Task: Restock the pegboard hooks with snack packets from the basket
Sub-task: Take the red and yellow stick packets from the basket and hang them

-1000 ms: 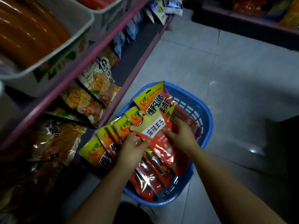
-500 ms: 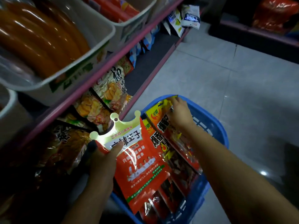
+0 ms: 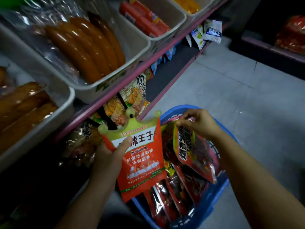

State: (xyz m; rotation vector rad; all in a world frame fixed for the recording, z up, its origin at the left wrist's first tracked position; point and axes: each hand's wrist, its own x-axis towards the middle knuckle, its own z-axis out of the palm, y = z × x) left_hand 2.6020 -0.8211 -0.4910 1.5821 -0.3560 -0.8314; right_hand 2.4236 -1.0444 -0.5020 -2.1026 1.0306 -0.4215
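Dim shop aisle, grey floor. Left hand (image 3: 113, 156) now lifting the crown-topped packet (image 3: 140, 156) clear of the blue basket (image 3: 212, 195), lower centre; right hand (image 3: 199, 123) pinching a second packet (image 3: 193, 151) by its top. Both are coming out, hanging likely next.

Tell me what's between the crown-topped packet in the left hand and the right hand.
In the head view, a yellow-edged red packet pinched by the right hand hangs beside the crown-topped packet, over the blue basket.
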